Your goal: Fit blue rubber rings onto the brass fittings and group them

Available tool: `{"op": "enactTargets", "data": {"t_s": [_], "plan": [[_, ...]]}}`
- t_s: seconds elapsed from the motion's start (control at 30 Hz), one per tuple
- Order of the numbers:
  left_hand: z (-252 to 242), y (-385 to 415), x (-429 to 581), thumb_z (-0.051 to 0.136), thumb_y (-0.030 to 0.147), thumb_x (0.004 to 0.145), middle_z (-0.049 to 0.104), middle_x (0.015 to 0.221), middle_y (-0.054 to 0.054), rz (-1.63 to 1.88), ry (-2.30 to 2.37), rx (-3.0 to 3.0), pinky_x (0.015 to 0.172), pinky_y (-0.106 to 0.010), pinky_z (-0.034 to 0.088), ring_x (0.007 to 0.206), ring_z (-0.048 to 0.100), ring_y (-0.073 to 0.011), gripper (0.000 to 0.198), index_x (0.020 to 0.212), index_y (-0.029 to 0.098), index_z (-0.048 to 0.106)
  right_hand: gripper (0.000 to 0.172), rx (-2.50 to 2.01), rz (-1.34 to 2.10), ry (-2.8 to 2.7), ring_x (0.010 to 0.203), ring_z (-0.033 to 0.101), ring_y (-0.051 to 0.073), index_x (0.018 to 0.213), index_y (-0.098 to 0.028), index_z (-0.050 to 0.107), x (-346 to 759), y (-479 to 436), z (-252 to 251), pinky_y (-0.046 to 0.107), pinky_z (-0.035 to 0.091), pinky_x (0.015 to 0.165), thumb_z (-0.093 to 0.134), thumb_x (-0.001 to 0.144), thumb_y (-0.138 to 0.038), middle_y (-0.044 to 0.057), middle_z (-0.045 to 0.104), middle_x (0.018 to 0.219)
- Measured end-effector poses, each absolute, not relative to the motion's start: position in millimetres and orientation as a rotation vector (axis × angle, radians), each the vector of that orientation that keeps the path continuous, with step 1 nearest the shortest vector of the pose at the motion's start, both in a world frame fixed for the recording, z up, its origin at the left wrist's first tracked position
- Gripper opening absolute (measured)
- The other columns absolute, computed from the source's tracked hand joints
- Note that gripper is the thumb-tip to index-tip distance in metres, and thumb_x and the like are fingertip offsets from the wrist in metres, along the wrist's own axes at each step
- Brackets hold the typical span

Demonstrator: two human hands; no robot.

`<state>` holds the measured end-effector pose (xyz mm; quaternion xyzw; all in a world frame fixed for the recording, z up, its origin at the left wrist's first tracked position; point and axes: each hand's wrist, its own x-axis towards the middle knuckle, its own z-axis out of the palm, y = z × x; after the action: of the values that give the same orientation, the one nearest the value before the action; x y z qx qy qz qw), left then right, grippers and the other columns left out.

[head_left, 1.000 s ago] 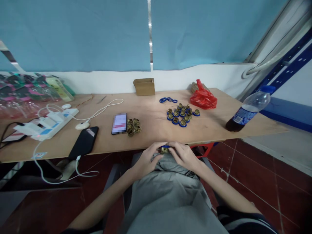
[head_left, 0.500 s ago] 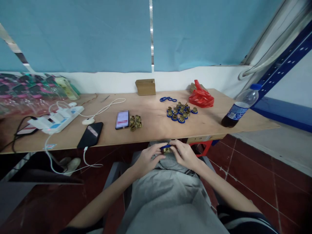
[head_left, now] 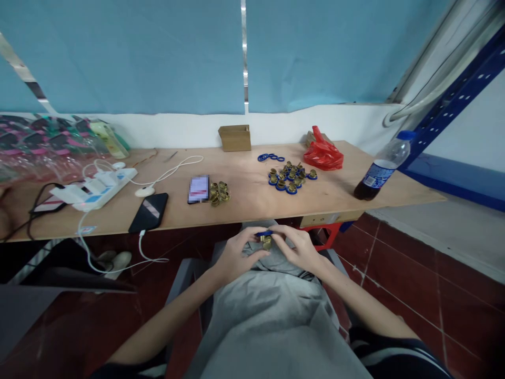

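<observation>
Above my lap, my left hand [head_left: 240, 251] and my right hand [head_left: 296, 246] hold one small piece between them. It is a gold-coloured metal part [head_left: 266, 242] with a blue ring [head_left: 264, 233] along its upper side. Fingertips of both hands pinch the ring from either side, and the metal part hangs below it. On the table lies a cluster of similar gold parts with blue rings [head_left: 291, 177]. Several gold metal parts without visible rings [head_left: 219, 193] sit beside a lit phone [head_left: 198, 189]. Farther back are a few loose blue rings [head_left: 270, 157].
A dark phone [head_left: 149, 212] on a white cable and a power strip [head_left: 104, 190] lie at the left, near clear bottles [head_left: 59, 160]. A small cardboard box [head_left: 235, 138], red plastic bag [head_left: 323, 154] and cola bottle [head_left: 381, 171] stand toward the back and right.
Between my fingers the piece has tilted, so more of the gold metal shows beneath the blue ring. Both hands stay in nearly the same place. The whole view has shifted slightly.
</observation>
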<state>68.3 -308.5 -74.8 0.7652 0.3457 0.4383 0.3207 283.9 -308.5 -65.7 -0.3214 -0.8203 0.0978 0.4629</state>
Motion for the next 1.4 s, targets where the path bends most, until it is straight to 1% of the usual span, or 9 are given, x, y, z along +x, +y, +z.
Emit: {"op": "enactTargets", "data": {"t_s": [0.13,0.23,0.37,0.5,0.77,0.87,1.07,1.17,1.4], "plan": [[-72,-311,70,0.08,0.022,0.079,0.074,0.106,-0.005,1.215,0.927,1.836,0.086,-0.035,0.062,0.092,0.074,-0.0194,0.044,0.117,0.022,0.059,0.024,-0.816,0.287,-2.003,0.068,0.068,0.014,0.125,-0.02,0.057,282,-313,-65,0.025,0.058,0.065,0.051,0.102,-0.025,0.002,0.07,0.084],[-70,-313,70,0.08,0.024,0.078,0.073,0.105,-0.005,1.213,0.918,1.719,0.084,-0.034,0.062,0.094,0.074,-0.0196,0.045,0.116,0.022,0.056,0.025,-0.814,0.318,-2.015,0.064,0.065,0.014,0.125,-0.021,0.055,279,-316,-66,0.025,0.056,0.061,0.054,0.101,-0.026,0.002,0.068,0.082],[-68,-314,71,0.078,0.026,0.08,0.072,0.108,-0.007,1.167,0.899,1.61,0.086,-0.034,0.061,0.103,0.072,-0.0215,0.038,0.112,0.021,0.057,0.027,-0.781,0.35,-2.058,0.066,0.066,0.014,0.127,-0.022,0.053,277,-318,-68,0.026,0.057,0.063,0.054,0.1,-0.025,0.003,0.069,0.088],[-68,-312,73,0.077,0.027,0.08,0.072,0.107,-0.007,1.151,0.884,1.524,0.085,-0.033,0.061,0.103,0.072,-0.0216,0.035,0.109,0.02,0.058,0.033,-0.757,0.362,-2.078,0.068,0.067,0.014,0.129,-0.023,0.052,278,-318,-69,0.027,0.058,0.064,0.058,0.097,-0.025,0.006,0.071,0.1],[-69,-312,72,0.079,0.025,0.079,0.069,0.11,-0.006,1.202,0.871,1.606,0.084,-0.032,0.061,0.104,0.069,-0.0206,0.039,0.114,0.021,0.061,0.034,-0.749,0.34,-2.076,0.068,0.066,0.014,0.129,-0.022,0.051,277,-316,-71,0.027,0.057,0.064,0.053,0.096,-0.018,0.005,0.071,0.097],[-69,-312,71,0.079,0.023,0.08,0.067,0.11,-0.005,1.218,0.891,1.704,0.082,-0.031,0.06,0.099,0.068,-0.0193,0.039,0.116,0.022,0.062,0.032,-0.764,0.337,-2.063,0.067,0.065,0.014,0.129,-0.022,0.052,277,-315,-71,0.026,0.056,0.064,0.051,0.097,-0.017,0.004,0.07,0.092],[-67,-308,68,0.077,0.016,0.079,0.067,0.117,-0.007,1.248,0.935,1.908,0.08,-0.03,0.058,0.107,0.065,-0.0224,0.04,0.117,0.023,0.065,0.028,-0.798,0.346,-2.051,0.067,0.065,0.014,0.127,-0.023,0.053,277,-312,-72,0.026,0.056,0.065,0.051,0.099,-0.019,0.002,0.067,0.087],[-64,-306,69,0.073,0.014,0.081,0.068,0.114,-0.008,1.281,0.939,1.994,0.08,-0.031,0.057,0.105,0.066,-0.0216,0.032,0.111,0.022,0.068,0.024,-0.789,0.356,-2.035,0.066,0.064,0.014,0.123,-0.022,0.053,276,-310,-73,0.025,0.055,0.063,0.053,0.1,-0.021,0.002,0.066,0.084],[-76,-305,80,0.068,0.025,0.089,0.073,0.107,-0.008,1.123,0.986,1.867,0.086,-0.034,0.057,0.099,0.07,-0.0213,0.024,0.112,0.019,0.069,0.01,-0.834,0.438,-1.92,0.066,0.062,0.013,0.109,-0.022,0.055,273,-306,-76,0.024,0.053,0.062,0.055,0.099,-0.023,0.0,0.061,0.08]]}}
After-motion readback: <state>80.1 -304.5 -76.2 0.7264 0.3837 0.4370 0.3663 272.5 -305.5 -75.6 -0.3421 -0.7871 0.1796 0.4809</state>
